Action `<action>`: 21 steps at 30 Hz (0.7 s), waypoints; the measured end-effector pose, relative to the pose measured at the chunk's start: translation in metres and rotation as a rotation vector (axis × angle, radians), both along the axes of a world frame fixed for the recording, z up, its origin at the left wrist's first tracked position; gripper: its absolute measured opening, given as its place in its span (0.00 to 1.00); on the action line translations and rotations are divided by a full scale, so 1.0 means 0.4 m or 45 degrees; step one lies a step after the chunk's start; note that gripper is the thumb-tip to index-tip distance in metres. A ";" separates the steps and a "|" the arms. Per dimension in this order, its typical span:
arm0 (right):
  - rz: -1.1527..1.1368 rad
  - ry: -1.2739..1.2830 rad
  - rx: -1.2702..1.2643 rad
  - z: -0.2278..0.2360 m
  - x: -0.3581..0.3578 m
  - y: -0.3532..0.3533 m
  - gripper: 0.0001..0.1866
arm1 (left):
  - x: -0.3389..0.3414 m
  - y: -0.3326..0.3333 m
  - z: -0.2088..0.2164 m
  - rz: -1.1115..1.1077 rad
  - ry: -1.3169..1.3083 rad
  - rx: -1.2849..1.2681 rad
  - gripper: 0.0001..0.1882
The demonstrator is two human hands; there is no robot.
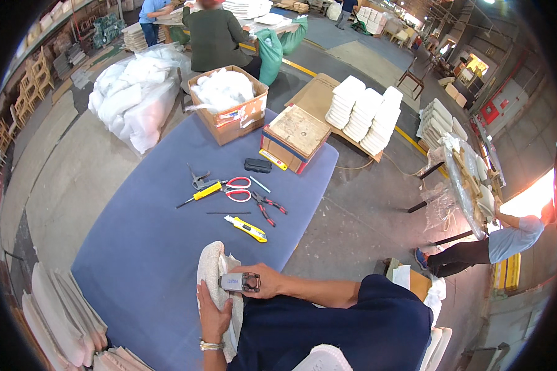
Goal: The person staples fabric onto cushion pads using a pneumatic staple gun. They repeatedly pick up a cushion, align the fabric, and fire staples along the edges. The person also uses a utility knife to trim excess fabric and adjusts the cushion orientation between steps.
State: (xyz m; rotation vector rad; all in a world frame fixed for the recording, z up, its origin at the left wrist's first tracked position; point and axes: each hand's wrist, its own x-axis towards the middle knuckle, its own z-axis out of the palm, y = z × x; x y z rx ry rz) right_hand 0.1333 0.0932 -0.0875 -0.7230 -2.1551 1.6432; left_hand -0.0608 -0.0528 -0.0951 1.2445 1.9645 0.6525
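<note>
Near the front edge of the blue-covered table (142,247), a pad covered in pale fabric (211,255) stands tilted on its edge against my body, a loose flap of cloth along its right side. My left hand (214,314), with a bracelet at the wrist, grips the pad's lower part, fingers along its face and thumb toward the flap. In my right hand (263,281) is a grey staple gun (234,282), its nose pressed against the pad's fabric edge. My palm hides most of its handle.
Beyond the pad lie a yellow utility knife (246,229), pliers (268,207), red-handled scissors (238,189), a yellow screwdriver (201,193) and a black case (257,165). Two boxes (232,123) stand at the far edge. Stacked pads (62,315) are at left; co-workers work farther off.
</note>
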 end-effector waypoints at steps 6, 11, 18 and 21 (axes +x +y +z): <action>-0.045 0.061 0.019 -0.035 0.004 -0.016 0.33 | 0.009 0.000 -0.021 0.038 0.069 0.031 0.50; 0.030 0.082 -0.012 -0.024 -0.001 0.010 0.39 | -0.010 0.002 -0.020 0.044 0.066 0.078 0.47; 0.027 -0.078 -0.052 0.035 -0.029 0.009 0.34 | 0.028 0.032 0.014 0.136 0.210 -0.204 0.46; 0.038 -0.113 -0.058 0.030 -0.031 0.018 0.34 | 0.025 0.037 0.009 0.158 0.203 -0.211 0.47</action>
